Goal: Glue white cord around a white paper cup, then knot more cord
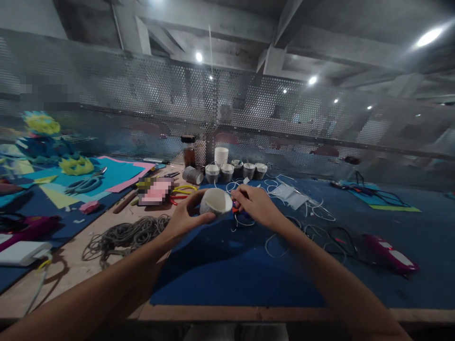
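Note:
A small grey cup with a white inside point(215, 201) is tilted so that its opening faces right. My left hand point(190, 213) is wrapped round its left side, with the thumb along the bottom. Close to the cup's right rim, my right hand point(250, 201) has its fingers pinched together; whatever they hold is too small to make out. Just below those fingers lies a small dark blue and orange item point(241, 217). Behind the hands stands a row of several grey cups with white insides point(226, 172), beside a stack of white cups point(221, 155).
Grey cord point(130, 234) lies in a tangle at the left. Blue-handled scissors point(83, 183) rest on coloured paper point(124, 176). White strings point(316, 206) spread to the right, near a purple device point(391, 255). A jar point(189, 152) stands by the perforated screen point(245, 102).

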Tool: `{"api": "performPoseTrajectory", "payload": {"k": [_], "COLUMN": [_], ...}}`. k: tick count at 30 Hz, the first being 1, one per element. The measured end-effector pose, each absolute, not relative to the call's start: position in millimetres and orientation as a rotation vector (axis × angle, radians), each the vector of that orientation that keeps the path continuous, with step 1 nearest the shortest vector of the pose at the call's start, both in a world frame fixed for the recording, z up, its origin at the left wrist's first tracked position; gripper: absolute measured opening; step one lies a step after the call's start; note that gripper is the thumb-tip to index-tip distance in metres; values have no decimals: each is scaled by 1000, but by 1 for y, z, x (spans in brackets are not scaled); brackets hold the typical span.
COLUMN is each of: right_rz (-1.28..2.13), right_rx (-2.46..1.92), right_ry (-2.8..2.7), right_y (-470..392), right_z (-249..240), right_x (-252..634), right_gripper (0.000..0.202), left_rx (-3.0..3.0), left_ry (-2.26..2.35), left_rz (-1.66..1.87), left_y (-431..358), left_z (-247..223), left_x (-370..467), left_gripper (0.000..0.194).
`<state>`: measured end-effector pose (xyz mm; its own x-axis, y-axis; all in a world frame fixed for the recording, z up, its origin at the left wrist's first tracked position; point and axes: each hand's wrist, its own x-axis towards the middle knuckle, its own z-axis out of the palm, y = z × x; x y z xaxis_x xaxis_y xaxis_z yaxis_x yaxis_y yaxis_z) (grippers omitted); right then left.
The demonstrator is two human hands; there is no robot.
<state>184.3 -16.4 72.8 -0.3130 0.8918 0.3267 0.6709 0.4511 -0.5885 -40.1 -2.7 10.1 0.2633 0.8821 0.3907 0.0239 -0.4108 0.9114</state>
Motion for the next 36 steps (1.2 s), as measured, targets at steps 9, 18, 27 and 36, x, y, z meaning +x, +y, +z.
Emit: {"api": "performPoseTrajectory", "payload": {"k": [9, 18, 27, 36], "right_rz": [757, 784, 782, 652], "right_rx": [-1145, -1125, -1030, -1110], "right_ry": [-1925, -1890, -1989, -2064], "right_y": [-20, -17, -27, -26], "right_z": [80, 75, 61, 61], "right_x": [184, 183, 169, 170], "right_gripper": [14, 24, 76, 72], "left_rx": [1566, 1398, 1194, 1153], "left_ry": [782, 594, 442, 655], "left_rz": [1292, 1211, 1031, 1214], "left_y": [-1, -5, -10, -3], "left_z": [12, 17, 20, 27], "left_x": [-40, -37, -37, -42], "left_gripper": [64, 57, 54, 31]}}
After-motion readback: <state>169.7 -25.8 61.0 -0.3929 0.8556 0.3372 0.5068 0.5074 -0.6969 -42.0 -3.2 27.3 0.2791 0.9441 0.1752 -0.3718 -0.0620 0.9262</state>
